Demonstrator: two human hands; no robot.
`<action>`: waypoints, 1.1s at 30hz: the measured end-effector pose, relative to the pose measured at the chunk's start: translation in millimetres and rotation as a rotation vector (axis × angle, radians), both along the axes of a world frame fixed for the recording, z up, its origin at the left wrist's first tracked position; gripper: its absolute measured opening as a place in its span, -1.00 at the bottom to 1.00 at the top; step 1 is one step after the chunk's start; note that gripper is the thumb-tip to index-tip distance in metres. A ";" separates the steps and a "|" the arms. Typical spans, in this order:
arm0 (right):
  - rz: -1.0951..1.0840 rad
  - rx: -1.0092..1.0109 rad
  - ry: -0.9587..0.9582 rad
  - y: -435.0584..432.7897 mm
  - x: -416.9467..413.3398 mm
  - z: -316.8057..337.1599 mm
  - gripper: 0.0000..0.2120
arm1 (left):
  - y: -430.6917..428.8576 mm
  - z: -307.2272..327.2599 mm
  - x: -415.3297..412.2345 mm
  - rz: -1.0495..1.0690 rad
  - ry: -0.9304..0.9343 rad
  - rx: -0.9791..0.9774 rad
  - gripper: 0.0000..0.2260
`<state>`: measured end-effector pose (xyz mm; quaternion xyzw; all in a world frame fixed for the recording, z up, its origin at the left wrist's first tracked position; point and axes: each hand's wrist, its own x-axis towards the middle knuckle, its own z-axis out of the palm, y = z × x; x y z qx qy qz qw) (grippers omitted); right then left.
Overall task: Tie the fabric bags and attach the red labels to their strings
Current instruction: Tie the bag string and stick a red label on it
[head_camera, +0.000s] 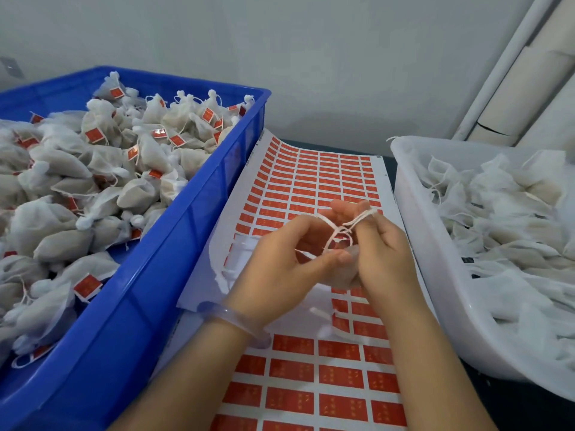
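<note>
Knotting seems to be under way at the middle of the table: both hands meet above a sheet of red labels (311, 181). The left hand (280, 262), with a pale translucent bangle (236, 318) at its wrist, has its fingers curled and its thumb pressed onto a white string (339, 234). The right hand (382, 253) pinches the same string narrowly, loose ends sticking up past its fingertips (367, 219). The string loops between the two hands, and a small fabric bag (343, 276) sits tucked between the palms, mostly hidden by them.

The sheet lies flat near the person and curls upward at its far end. Its labels are red rectangles in neat rows on white backing; each carries small gold marks, too blurred to read. A few spots near the hands show bare backing.

To the left stands a blue crate (199, 206) heaped with tied bags (62, 219), many with a red tag (88, 286) on their strings. To the right sits a white tub (413, 213) full of loose, untied bags (497, 213). White pipes (510, 66) run up the wall in the far right corner.
</note>
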<state>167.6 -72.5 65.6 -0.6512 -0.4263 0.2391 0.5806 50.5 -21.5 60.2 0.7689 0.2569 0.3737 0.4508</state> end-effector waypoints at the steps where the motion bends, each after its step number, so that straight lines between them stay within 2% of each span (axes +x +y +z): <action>1: 0.015 -0.009 -0.029 0.2 0.0 -0.8 -0.70 | 0.3 -1.4 0.8 0.004 -0.008 0.009 -0.93; 3: 0.045 -0.011 -0.115 1.5 -1.1 -2.7 -0.74 | 1.8 -2.3 -0.1 0.022 -0.052 -0.022 -0.91; 6: 0.026 -0.022 -0.223 3.0 4.2 -7.3 -0.81 | 10.0 -1.4 -6.7 0.105 -0.082 -0.188 -0.88; 9: -0.046 -0.075 -0.270 4.5 15.6 -13.5 -0.85 | 22.2 -3.0 -16.2 0.235 -0.026 -0.283 -0.80; 13: -0.113 -0.100 -0.292 5.0 25.4 -21.3 -0.87 | 30.9 -4.9 -27.0 0.246 0.254 -0.272 -0.71; 19: -0.190 -0.123 -0.196 5.6 38.5 -25.3 -0.81 | 38.9 -11.9 -28.6 0.288 0.781 0.113 -0.64; 22: -0.189 -0.126 -0.185 5.4 39.4 -27.2 -0.82 | 44.9 -15.2 -28.0 0.305 0.936 0.109 -0.67; 25: -0.163 -0.138 -0.206 5.8 33.9 -28.3 -0.82 | 48.0 -21.1 -28.2 0.346 0.945 0.007 -0.77; 28: -0.137 -0.149 -0.216 5.6 30.8 -29.1 -0.80 | 49.8 -25.6 -27.9 0.419 0.868 -0.123 -0.86; 30: -0.130 -0.162 -0.236 5.4 29.7 -28.9 -0.77 | 51.3 -26.3 -28.3 0.472 0.824 -0.130 -0.88; 33: -0.123 -0.170 -0.238 6.0 27.4 -28.7 -0.76 | 52.0 -25.8 -29.0 0.459 0.858 -0.082 -0.84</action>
